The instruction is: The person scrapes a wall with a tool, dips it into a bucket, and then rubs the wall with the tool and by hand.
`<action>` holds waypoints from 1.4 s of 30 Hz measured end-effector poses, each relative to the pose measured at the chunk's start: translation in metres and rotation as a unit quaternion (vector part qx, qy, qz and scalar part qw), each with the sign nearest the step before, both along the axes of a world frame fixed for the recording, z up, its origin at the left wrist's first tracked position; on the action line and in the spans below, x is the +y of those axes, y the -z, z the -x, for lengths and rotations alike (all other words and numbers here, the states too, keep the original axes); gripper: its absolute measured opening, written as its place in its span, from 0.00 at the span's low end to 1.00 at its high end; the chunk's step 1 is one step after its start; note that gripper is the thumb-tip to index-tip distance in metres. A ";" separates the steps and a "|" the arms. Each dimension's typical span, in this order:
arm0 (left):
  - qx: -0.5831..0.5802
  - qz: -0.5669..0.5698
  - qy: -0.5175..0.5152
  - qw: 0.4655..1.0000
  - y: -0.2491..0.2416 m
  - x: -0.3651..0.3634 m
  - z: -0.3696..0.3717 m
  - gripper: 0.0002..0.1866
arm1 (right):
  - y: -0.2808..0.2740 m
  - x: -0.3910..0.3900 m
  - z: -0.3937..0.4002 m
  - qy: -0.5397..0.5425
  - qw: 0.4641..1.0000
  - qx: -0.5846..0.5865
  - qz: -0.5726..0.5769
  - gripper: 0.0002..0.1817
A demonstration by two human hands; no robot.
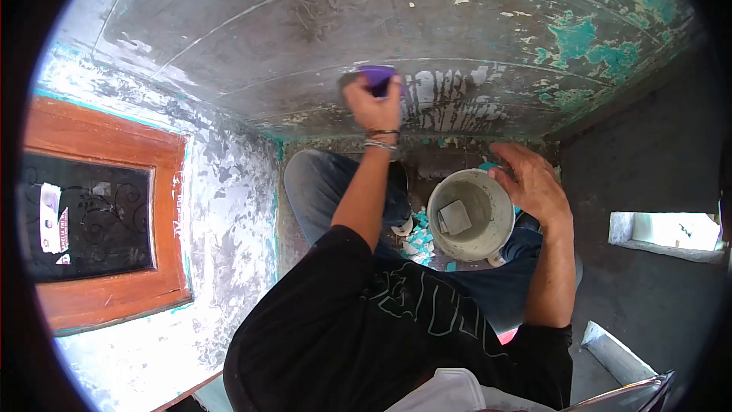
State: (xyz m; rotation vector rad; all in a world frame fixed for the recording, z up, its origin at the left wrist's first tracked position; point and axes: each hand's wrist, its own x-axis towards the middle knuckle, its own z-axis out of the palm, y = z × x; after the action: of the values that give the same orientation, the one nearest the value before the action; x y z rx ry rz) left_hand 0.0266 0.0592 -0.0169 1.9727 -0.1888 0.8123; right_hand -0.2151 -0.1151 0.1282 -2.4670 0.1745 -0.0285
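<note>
My left hand (374, 111) is closed around a smooth purple block (377, 75), held up against the grey wall (282, 46); motion blur hides its exact kind. Just right of it, wet streaks (446, 95) run down the wall. My right hand (534, 187) is open at the right rim of a whitish bucket (501, 240), its thumb over the edge and its fingers stretched out past it. Inside that bucket lies a pale square piece (455, 218).
Teal and white paint flakes (419, 243) litter the floor between my bent legs and the bucket. Patches of teal paint (576, 38) cling to the wall at upper right. A wood-framed window (168, 206) is at left, and a small opening (667, 230) at right.
</note>
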 end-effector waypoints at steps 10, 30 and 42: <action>0.010 -0.055 -0.027 0.998 -0.005 -0.002 0.007 0.28 | -0.002 0.005 -0.006 -0.023 1.000 0.008 0.004 0.20; 0.016 0.244 -0.030 0.969 0.003 0.040 -0.047 0.29 | 0.001 0.000 0.006 0.004 1.000 -0.016 0.026 0.20; 0.032 0.381 0.065 0.922 0.011 -0.087 0.027 0.26 | -0.005 -0.012 0.012 0.038 0.999 -0.008 0.025 0.19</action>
State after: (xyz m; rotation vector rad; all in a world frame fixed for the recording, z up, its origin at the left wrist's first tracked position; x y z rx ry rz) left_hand -0.0008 -0.0276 -0.0278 1.2298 0.0390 0.6046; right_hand -0.2267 -0.1272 0.1334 -2.5079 0.2630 -0.0860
